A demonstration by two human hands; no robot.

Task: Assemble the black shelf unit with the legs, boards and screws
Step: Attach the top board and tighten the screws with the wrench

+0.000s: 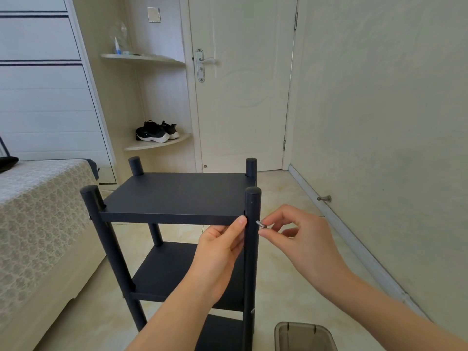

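Observation:
The black shelf unit (174,196) stands upright on the floor with four round legs and three boards, the top board (177,191) in place. My left hand (220,247) grips the near right leg (252,239) just under the top board's corner, thumb pressed at the joint. My right hand (301,236) pinches a small silver screw (260,224) between thumb and forefinger, its tip against the outer side of that leg at the height of the top board.
A bed (38,219) with a patterned cover lies close on the left. A translucent grey bin (304,336) sits on the tiled floor at the lower right. A wall runs along the right; a closed door (240,84) and corner shelves with shoes (155,131) stand behind.

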